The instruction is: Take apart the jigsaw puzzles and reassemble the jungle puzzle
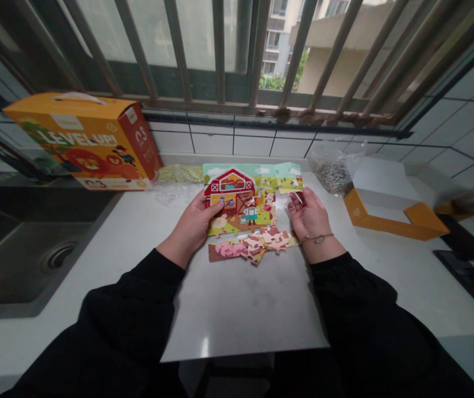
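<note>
A partly joined farm jigsaw puzzle [237,193] shows a red barn and a farmer in front of me. My left hand [195,221] grips its left edge, thumb lying on top of the picture. At the upper right corner, my right hand [309,215] has its fingers curled at a puzzle section with sheep [290,179], which sits slightly askew against the rest. Below the right part of the barn picture there is a gap at the right side. A separate joined strip of pink and brown animal pieces [253,246] lies just under the main part.
An orange puzzle box [83,143] stands at the back left, beside the sink [21,265]. Clear plastic wrapping [174,185] lies near it. At the right are a bag of small pieces [336,171], an open orange-and-white box [394,213] and dark flat objects [469,276].
</note>
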A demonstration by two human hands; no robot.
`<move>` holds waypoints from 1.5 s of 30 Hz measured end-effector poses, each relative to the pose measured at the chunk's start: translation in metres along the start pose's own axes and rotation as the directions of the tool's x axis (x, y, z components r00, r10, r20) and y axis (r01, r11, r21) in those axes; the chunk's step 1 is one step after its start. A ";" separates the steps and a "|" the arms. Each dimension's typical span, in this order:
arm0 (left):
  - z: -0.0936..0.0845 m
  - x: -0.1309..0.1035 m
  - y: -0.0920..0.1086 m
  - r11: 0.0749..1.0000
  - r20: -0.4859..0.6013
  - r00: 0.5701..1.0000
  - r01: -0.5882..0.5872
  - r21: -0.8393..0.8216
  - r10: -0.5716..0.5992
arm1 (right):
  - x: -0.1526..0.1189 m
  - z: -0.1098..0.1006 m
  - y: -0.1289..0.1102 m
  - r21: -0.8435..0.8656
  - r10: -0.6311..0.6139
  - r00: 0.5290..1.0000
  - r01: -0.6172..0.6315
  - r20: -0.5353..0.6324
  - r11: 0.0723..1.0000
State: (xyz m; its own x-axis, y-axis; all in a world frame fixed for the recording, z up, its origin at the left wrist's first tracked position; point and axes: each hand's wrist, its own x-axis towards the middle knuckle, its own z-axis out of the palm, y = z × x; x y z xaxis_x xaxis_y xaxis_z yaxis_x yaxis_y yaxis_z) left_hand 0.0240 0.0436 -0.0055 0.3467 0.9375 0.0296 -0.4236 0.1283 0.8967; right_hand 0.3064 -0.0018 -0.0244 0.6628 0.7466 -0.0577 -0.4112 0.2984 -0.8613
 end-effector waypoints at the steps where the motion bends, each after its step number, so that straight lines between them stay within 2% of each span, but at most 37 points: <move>1: 0.000 0.000 0.000 1.000 0.001 1.000 0.002 -0.003 -0.002 | 0.001 -0.001 -0.001 0.007 0.000 1.000 0.000 0.011 1.000; 6: -0.001 0.000 0.001 1.000 -0.025 1.000 -0.010 -0.006 0.010 | 0.003 -0.003 -0.006 0.056 0.028 0.996 -0.034 0.089 0.998; 11: -0.005 0.004 -0.003 0.999 -0.095 0.995 -0.012 0.043 0.016 | -0.002 0.002 -0.012 0.025 -0.038 0.990 0.035 0.136 0.999; 15: -0.006 0.007 -0.004 0.999 -0.135 0.991 0.011 0.042 -0.005 | -0.010 0.007 -0.019 0.008 -0.053 0.968 0.052 0.246 0.999; 24: -0.008 0.008 -0.004 0.993 -0.167 0.979 0.121 0.004 -0.119 | -0.030 0.014 -0.032 -0.093 0.081 0.925 -0.050 0.370 0.994; 30: -0.007 0.006 -0.001 0.989 -0.160 0.976 0.146 -0.023 -0.147 | -0.032 0.010 -0.032 -0.079 0.117 0.885 -0.091 0.450 0.993; 33: -0.003 0.004 0.003 0.993 -0.143 0.983 0.113 -0.045 -0.119 | -0.026 0.007 -0.024 -0.055 0.095 0.891 -0.078 0.445 0.995; 40: 0.003 -0.003 0.009 0.998 -0.005 1.000 0.031 -0.049 -0.031 | -0.015 0.006 -0.017 -0.051 0.098 0.934 -0.085 0.343 0.995; 42: 0.000 0.000 0.007 0.999 -0.037 0.999 -0.007 -0.044 0.006 | -0.016 0.006 -0.020 -0.057 0.108 0.929 -0.093 0.355 0.994; 45: -0.007 0.007 0.002 0.998 -0.155 0.986 -0.062 0.018 0.064 | -0.017 0.005 -0.022 -0.061 0.123 0.913 -0.107 0.388 0.992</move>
State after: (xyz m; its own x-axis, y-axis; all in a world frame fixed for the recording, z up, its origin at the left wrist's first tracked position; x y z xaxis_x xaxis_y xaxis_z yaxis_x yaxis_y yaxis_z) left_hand 0.0199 0.0531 -0.0068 0.1855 0.9825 0.0180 -0.4290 0.0645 0.9010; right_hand 0.3008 -0.0180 -0.0017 0.3122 0.9493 0.0374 -0.4410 0.1797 -0.8793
